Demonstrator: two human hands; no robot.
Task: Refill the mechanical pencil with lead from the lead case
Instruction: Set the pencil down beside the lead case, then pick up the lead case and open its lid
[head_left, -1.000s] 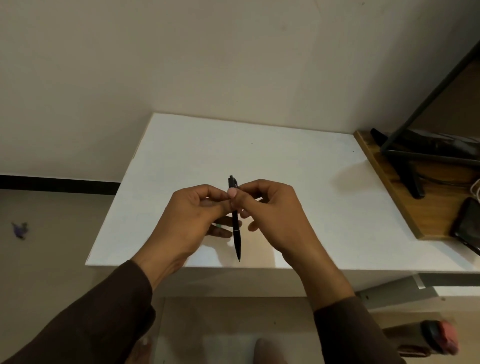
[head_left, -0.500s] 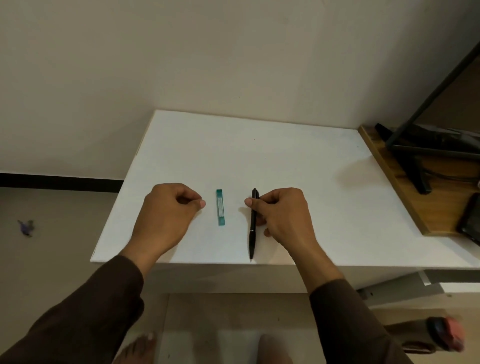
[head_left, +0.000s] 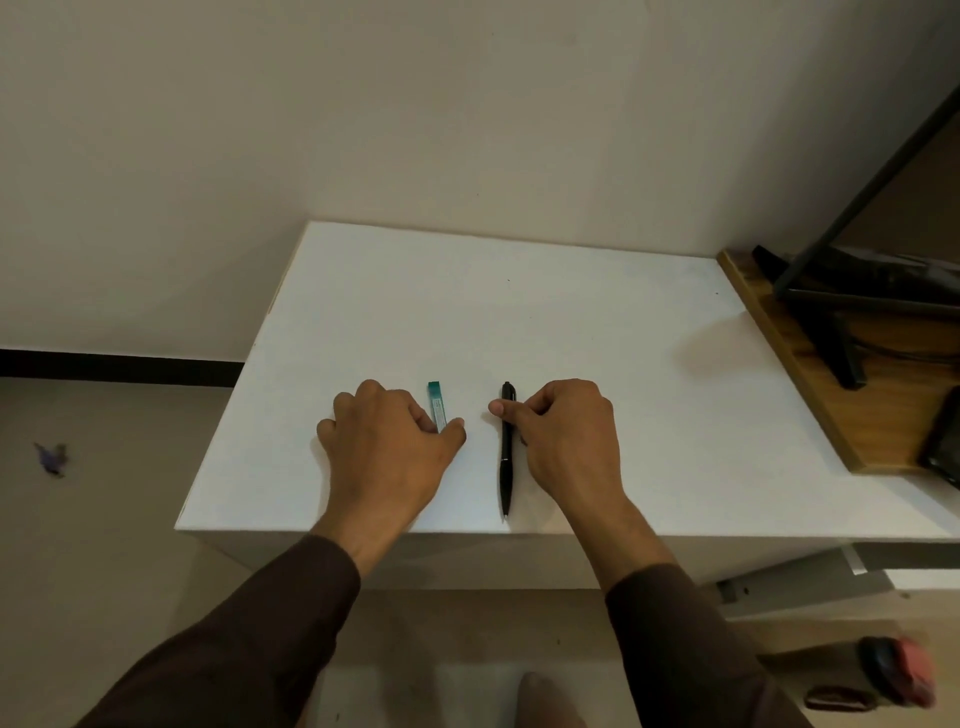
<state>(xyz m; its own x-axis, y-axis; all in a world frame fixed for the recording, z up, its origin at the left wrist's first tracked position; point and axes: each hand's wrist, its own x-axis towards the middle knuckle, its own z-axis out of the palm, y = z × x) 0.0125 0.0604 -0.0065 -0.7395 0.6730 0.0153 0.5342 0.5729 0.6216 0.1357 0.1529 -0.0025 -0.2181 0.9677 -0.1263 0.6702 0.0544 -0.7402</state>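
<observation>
A black mechanical pencil (head_left: 506, 457) lies on the white table (head_left: 519, 312) near its front edge, tip toward me. My right hand (head_left: 569, 436) pinches its upper part between thumb and forefinger. A slim teal lead case (head_left: 434, 400) lies to the left of the pencil, parallel to it. My left hand (head_left: 387, 441) has its curled fingers and thumb closed around the case's near end, which they hide. Both objects rest on the tabletop.
A wooden shelf (head_left: 810, 374) with a black stand and a dark device adjoins the table's right side. A wall stands behind the table. On the floor lie a small purple scrap (head_left: 52, 458) at the left and a dark-and-red object (head_left: 893, 670) at the lower right.
A second ago both hands held the pencil upright above the table. It now lies flat under my right fingers, and my left hand has moved right onto the lead case.
</observation>
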